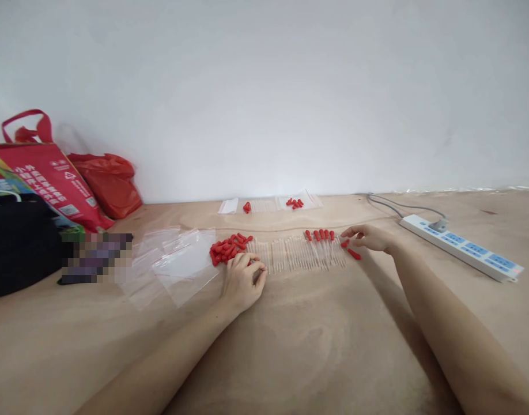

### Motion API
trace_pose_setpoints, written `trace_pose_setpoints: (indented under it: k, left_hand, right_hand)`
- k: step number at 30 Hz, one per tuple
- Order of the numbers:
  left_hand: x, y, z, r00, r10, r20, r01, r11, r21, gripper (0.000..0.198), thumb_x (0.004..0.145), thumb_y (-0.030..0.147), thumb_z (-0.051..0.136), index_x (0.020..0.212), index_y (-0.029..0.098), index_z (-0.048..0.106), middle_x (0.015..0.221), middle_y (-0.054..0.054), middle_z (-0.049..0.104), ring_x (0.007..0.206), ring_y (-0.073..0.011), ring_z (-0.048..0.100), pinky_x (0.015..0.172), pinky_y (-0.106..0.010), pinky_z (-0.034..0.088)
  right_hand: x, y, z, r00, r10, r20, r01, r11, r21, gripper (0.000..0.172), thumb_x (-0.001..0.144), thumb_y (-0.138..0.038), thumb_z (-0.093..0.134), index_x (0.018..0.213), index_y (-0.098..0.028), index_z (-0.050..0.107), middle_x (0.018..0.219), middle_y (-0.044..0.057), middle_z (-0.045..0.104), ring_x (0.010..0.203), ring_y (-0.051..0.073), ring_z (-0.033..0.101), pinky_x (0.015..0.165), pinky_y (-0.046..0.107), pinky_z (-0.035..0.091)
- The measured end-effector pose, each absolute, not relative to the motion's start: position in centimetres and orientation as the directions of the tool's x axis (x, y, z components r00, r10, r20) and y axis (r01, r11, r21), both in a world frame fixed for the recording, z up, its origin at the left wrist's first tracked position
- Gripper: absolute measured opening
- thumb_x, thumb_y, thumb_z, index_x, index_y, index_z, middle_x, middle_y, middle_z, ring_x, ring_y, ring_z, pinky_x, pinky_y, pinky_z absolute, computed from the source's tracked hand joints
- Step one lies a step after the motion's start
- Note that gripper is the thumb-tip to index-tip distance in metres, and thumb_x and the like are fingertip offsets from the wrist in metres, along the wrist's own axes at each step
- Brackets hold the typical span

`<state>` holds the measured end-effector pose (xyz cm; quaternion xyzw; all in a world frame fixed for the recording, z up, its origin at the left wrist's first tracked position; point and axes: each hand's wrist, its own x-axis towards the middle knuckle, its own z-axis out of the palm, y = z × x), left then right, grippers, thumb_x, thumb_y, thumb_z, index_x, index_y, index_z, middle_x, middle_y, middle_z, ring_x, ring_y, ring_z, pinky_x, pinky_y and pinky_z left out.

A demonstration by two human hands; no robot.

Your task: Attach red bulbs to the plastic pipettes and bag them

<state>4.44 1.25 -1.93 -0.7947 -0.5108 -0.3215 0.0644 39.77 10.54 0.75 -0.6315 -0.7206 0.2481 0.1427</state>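
My left hand [246,282] is closed, its fingers curled at the right front edge of a pile of red rubber dropper bulbs [225,249]. Whatever its fingertips hold is hidden. From there a row of thin clear dropper tubes [286,255] lies side by side to the right. Several tubes at the right end carry red bulbs [321,235] on their far ends. My right hand [368,237] hovers just right of that row, thumb and forefinger apart. A loose red bulb [344,243] lies by its fingertips, and another bulb [354,254] rests slightly nearer me.
Clear zip bags [182,262] lie left of the pile. Farther back, another bag [308,199] lies with red bulbs and tubes. A white power strip [463,245] with a grey cable is at right. Red bags [104,181] and a black item [22,248] stand at left.
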Motion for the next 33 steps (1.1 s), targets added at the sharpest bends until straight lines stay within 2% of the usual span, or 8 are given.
trace_pose_setpoints:
  k: [4, 9, 14, 18, 21, 25, 29, 33]
  left_hand:
    - [4.4, 1.1, -1.8, 0.270, 0.787, 0.555, 0.861, -0.455, 0.227, 0.004, 0.071, 0.018, 0.058, 0.067, 0.019, 0.057, 0.085, -0.003, 0.060, 0.085, -0.0215, 0.050, 0.073, -0.035, 0.034]
    - [4.4, 0.9, -1.7, 0.256, 0.807, 0.532, 0.888, -0.414, 0.200, 0.005, 0.073, 0.019, 0.057, 0.069, 0.018, 0.054, 0.081, -0.003, 0.060, 0.081, -0.0213, 0.049, 0.068, -0.034, 0.034]
    - [4.3, 1.3, -1.4, 0.289, 0.781, 0.554, 0.916, -0.394, 0.077, 0.008, 0.077, 0.023, 0.053, 0.074, 0.020, 0.059, 0.084, -0.004, 0.060, 0.080, -0.0223, 0.049, 0.068, -0.036, 0.033]
    - [4.0, 2.7, -0.7, 0.209, 0.817, 0.538, 0.960, -0.276, 0.047, 0.012, 0.075, 0.027, 0.053, 0.078, 0.019, 0.061, 0.086, -0.006, 0.060, 0.084, -0.0244, 0.048, 0.071, -0.038, 0.032]
    - [4.2, 3.8, 0.1, 0.139, 0.860, 0.490, 0.982, -0.182, 0.041, 0.016, 0.074, 0.029, 0.051, 0.081, 0.019, 0.062, 0.088, -0.007, 0.059, 0.089, -0.0260, 0.047, 0.074, -0.039, 0.032]
    - [5.0, 5.1, 0.7, 0.075, 0.909, 0.409, 0.995, -0.093, 0.023, 0.019, 0.074, 0.029, 0.048, 0.078, 0.019, 0.063, 0.094, -0.010, 0.056, 0.094, -0.0273, 0.045, 0.077, -0.041, 0.031]
    - [5.9, 6.1, 0.9, 0.022, 0.938, 0.346, 1.000, -0.022, -0.002, 0.026, 0.073, 0.031, 0.046, 0.078, 0.016, 0.066, 0.106, -0.014, 0.052, 0.101, -0.0313, 0.041, 0.081, -0.044, 0.029]
    - [6.3, 7.1, 0.8, 0.003, 0.952, 0.307, 0.999, 0.013, -0.049, 0.029, 0.071, 0.032, 0.046, 0.077, 0.014, 0.068, 0.116, -0.017, 0.048, 0.110, -0.0360, 0.035, 0.088, -0.051, 0.023]
  right_hand:
    - [39.8, 10.9, 0.1, -0.240, 0.960, -0.141, 0.855, 0.140, -0.500, 0.025, 0.061, -0.015, 0.055, 0.082, -0.019, 0.068, 0.087, 0.002, 0.066, 0.071, 0.015, 0.054, 0.066, 0.024, 0.043]
    - [40.0, 11.3, -0.2, -0.262, 0.965, -0.021, 0.857, 0.222, -0.465, 0.016, 0.059, -0.017, 0.058, 0.072, -0.019, 0.068, 0.084, 0.004, 0.064, 0.073, 0.016, 0.055, 0.067, 0.025, 0.043]
    - [39.7, 10.8, 1.1, -0.265, 0.951, 0.159, 0.701, 0.303, -0.646, 0.015, 0.063, -0.032, 0.061, 0.070, -0.018, 0.061, 0.089, 0.005, 0.062, 0.078, 0.017, 0.056, 0.069, 0.028, 0.043]
    - [35.4, 9.5, 1.5, -0.211, 0.913, 0.348, 0.581, 0.404, -0.706, 0.027, 0.071, -0.035, 0.056, 0.092, -0.018, 0.056, 0.079, 0.004, 0.061, 0.066, 0.014, 0.054, 0.062, 0.028, 0.044]
    - [30.9, 7.5, 0.4, -0.261, 0.823, 0.504, 0.598, 0.548, -0.585, 0.036, 0.078, -0.026, 0.050, 0.113, -0.019, 0.049, 0.081, 0.005, 0.059, 0.067, 0.015, 0.052, 0.065, 0.031, 0.043]
    - [26.7, 4.5, -1.8, -0.343, 0.685, 0.643, 0.541, 0.703, -0.461, 0.019, 0.080, -0.017, 0.044, 0.097, -0.019, 0.053, 0.084, 0.006, 0.057, 0.077, 0.017, 0.053, 0.071, 0.031, 0.043]
    - [25.7, 3.5, -2.9, -0.322, 0.665, 0.674, 0.476, 0.729, -0.492, 0.008, 0.079, -0.014, 0.043, 0.080, -0.019, 0.049, 0.071, 0.002, 0.052, 0.064, 0.013, 0.050, 0.059, 0.025, 0.042]
    - [26.1, 3.6, -2.9, -0.276, 0.659, 0.700, 0.437, 0.734, -0.519, 0.007, 0.075, -0.014, 0.047, 0.071, -0.020, 0.047, 0.073, 0.002, 0.052, 0.069, 0.014, 0.052, 0.061, 0.026, 0.044]
